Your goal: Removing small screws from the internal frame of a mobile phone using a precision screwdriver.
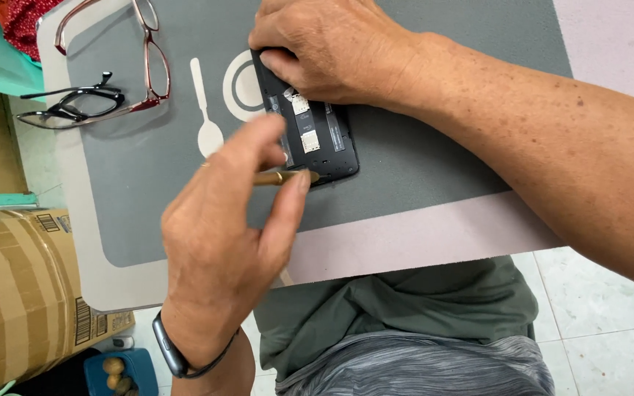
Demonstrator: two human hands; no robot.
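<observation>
We see right hand (pixel 332 48) pressing opened phone (pixel 310 136) flat on grey mat (pixel 434 158), mid-bench, steadying it. Left hand (pixel 221 235) pinches brass-coloured tool (pixel 284 177), tip at phone's near edge. Two pairs of glasses (pixel 104 81) parked at far-left corner.

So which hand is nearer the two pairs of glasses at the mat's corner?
Left. The left hand is just below-right of the glasses; the right hand is farther right, on the opened black phone.
</observation>
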